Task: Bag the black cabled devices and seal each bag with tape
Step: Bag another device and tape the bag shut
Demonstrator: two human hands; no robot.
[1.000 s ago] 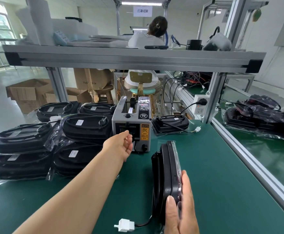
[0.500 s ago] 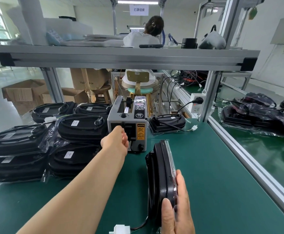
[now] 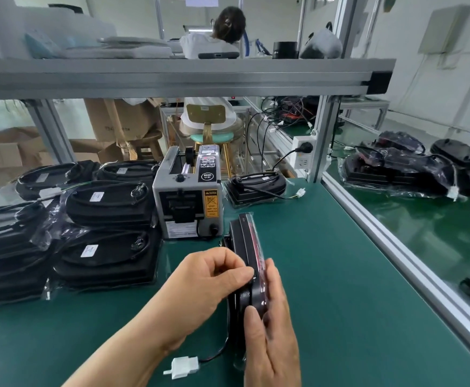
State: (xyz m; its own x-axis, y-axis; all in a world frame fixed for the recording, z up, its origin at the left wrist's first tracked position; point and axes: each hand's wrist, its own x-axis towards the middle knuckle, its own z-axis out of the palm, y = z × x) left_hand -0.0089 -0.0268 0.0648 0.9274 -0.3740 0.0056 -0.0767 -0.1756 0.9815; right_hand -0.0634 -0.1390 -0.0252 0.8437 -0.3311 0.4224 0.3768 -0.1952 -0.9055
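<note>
A black cabled device (image 3: 246, 241) in a clear bag stands on its edge on the green mat (image 3: 334, 280). My right hand (image 3: 272, 331) grips its near end, thumb across the edge. My left hand (image 3: 214, 277) has its fingers curled at the top edge, thumb and forefinger pinching what looks like a small piece of clear tape against the bag. The device's cable ends in a white connector (image 3: 183, 367) lying on the mat under my left wrist. The grey tape dispenser (image 3: 189, 202) stands just behind.
Several bagged black devices (image 3: 108, 199) are stacked at the left. One unbagged device (image 3: 256, 185) lies behind the dispenser's right side. An aluminium rail (image 3: 395, 258) bounds the mat on the right, with more bagged devices (image 3: 395, 169) beyond. A shelf beam (image 3: 172, 76) runs overhead.
My left hand has drawn back from the dispenser's mouth to the top edge of the bagged device. The right hand still holds the device upright.
</note>
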